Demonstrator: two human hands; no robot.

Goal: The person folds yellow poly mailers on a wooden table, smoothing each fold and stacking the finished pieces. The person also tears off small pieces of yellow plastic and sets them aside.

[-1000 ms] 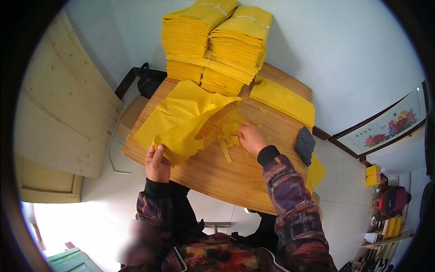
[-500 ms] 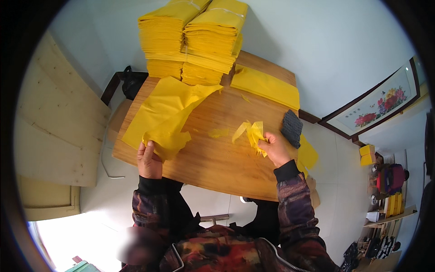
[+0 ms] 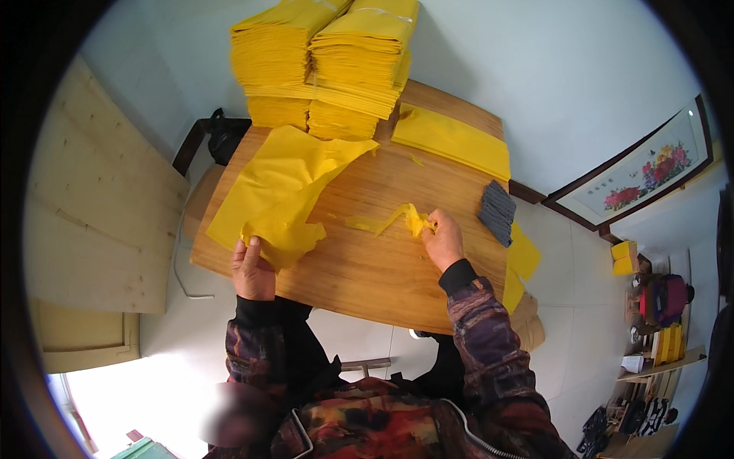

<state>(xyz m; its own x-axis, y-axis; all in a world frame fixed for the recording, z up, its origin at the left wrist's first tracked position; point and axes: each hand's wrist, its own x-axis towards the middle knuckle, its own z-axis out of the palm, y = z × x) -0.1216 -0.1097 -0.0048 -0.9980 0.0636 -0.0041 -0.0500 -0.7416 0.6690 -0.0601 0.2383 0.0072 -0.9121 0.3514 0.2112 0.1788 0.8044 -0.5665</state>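
Note:
My left hand (image 3: 253,269) pinches the near corner of a yellow sheet (image 3: 279,187), its thumb on top and the fingers underneath. The sheet lies across the left of the table, its right side ragged and torn. My right hand (image 3: 443,239) is closed on a crumpled torn yellow scrap (image 3: 415,219) near the middle of the table. Next to that scrap lies a thin yellow strip (image 3: 361,223); whether the two touch I cannot tell. A tiny yellow shred (image 3: 417,160) rests farther back. The sheet's material, paper or cloth, is not clear.
Tied stacks of folded yellow sheets (image 3: 352,61) stand at the back of the wooden table (image 3: 367,287). A flat folded yellow bundle (image 3: 451,141) lies at the back right, with a dark grey ribbed cloth (image 3: 497,213) near the right edge. Yellow pieces (image 3: 523,252) lie beyond that edge.
My right hand has moved slightly left and turned over, its back now uppermost. The scrap in it is more bunched up. My left hand has stayed at the sheet's corner.

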